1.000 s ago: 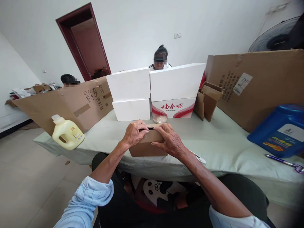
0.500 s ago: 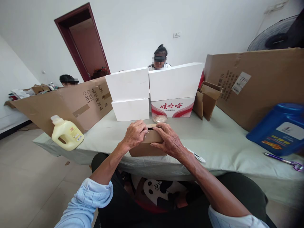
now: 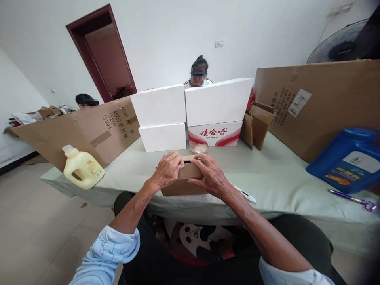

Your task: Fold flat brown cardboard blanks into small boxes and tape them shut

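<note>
Seen from the head camera, a seated person presses both hands onto a small brown cardboard box (image 3: 183, 181) at the near edge of the table (image 3: 276, 178), midway along it. The box lies flat, its long axis running parallel to that near edge, left to right, its top flaps facing up and a dark slit showing between them. The left hand (image 3: 168, 170) curls over the box's top left corner, fingers bent down on the flap and gripping it. The right hand (image 3: 211, 177) lies over the top right part, fingers spread and pressing the flap, holding the box from that side.

Just behind the box sits a small clear bag (image 3: 198, 148), in front of a red-and-white printed carton (image 3: 216, 133) with white foam boxes (image 3: 190, 105) stacked on and beside it toward the table's far edge. A pale yellow jug (image 3: 82, 168) rests at the left edge against a leaning cardboard sheet (image 3: 80, 128). A blue container (image 3: 350, 160) and a purple-handled tool (image 3: 352, 199) lie toward the right end. A white pen-like object (image 3: 244, 193) pokes out beside the right wrist. Two other people sit beyond the cartons.
</note>
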Tool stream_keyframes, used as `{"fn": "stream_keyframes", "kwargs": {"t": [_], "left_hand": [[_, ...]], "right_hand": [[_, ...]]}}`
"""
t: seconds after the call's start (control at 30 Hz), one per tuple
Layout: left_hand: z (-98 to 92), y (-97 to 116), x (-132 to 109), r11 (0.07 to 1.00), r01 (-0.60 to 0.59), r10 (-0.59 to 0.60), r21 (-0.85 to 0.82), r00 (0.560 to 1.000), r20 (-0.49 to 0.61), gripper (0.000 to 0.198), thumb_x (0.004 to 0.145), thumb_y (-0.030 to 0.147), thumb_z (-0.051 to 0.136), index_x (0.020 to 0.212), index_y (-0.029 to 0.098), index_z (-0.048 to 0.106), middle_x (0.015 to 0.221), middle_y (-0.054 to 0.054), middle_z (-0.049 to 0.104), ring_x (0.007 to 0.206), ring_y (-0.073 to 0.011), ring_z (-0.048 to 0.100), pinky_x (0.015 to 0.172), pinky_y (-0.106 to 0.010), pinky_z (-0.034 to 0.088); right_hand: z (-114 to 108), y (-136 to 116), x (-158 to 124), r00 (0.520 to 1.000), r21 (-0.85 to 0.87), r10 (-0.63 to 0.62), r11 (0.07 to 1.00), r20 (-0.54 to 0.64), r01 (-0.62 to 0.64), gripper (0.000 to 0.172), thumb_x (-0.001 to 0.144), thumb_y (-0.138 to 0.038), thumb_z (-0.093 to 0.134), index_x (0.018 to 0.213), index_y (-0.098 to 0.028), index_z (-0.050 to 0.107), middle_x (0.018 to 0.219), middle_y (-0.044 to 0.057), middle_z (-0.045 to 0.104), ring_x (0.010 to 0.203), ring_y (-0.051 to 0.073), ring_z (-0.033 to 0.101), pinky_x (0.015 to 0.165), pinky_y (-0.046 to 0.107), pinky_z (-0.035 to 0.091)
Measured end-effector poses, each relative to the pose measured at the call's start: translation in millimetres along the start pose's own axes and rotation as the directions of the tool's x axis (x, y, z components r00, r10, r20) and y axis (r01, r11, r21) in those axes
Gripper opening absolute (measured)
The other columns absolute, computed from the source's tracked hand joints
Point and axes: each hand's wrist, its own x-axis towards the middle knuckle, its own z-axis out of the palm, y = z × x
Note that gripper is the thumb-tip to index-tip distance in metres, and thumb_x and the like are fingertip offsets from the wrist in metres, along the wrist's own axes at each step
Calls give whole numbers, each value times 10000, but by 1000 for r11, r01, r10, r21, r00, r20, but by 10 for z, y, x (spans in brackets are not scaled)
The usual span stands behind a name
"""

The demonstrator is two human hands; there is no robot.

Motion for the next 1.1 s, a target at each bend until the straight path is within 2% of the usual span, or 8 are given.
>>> {"fn": "stream_keyframes", "kwargs": {"t": [0.23,0.4,0.5,0.67,0.83,1.1], "left_hand": [[-17,-20,-3,999,-3,3,-32,1000,5,175,1032,148,540,887,241,566,976,-56,679,980,-250,629,915,-406,517],[-41,-83,1,991,-52,48,-120,998,-37,99,974,138,673,1010,229,690,974,-48,712,980,-248,658,917,-394,545],[-32,-95,8,987,-84,76,-139,995,-63,131,979,114,667,958,224,736,951,-51,735,965,-243,677,927,-394,551],[-28,-19,24,997,-71,68,-34,996,-59,207,1004,115,629,844,228,697,908,-49,726,937,-240,676,927,-400,539],[-52,72,-19,993,-64,69,103,997,-46,195,1003,97,592,869,231,641,959,-71,696,990,-263,649,930,-407,520],[-21,147,-116,987,-78,85,141,995,-49,179,1010,101,541,911,229,617,997,-92,690,988,-282,631,913,-427,509]], "right_hand": [[-30,-28,10,1000,-14,22,1000,16,-22,582,840,-329,910,1340,-242,624,1371,162,626,1238,387,624,978,536,590],[-34,-38,17,999,-16,39,999,25,-39,589,831,-344,917,1334,-243,628,1368,158,627,1236,393,618,970,540,588],[-29,-42,18,999,-15,43,999,29,-43,599,821,-339,928,1330,-241,627,1369,158,626,1239,393,619,972,537,588],[-24,-37,7,999,-15,39,999,28,-39,595,842,-352,911,1351,-253,619,1378,155,621,1244,393,613,970,538,585],[-21,-49,4,999,-15,38,999,26,-37,580,842,-345,912,1336,-255,622,1359,149,627,1224,386,617,953,523,583],[-59,-64,-13,999,-14,40,999,31,-40,577,840,-330,928,1324,-249,624,1351,149,634,1193,372,630,946,502,582]]}}
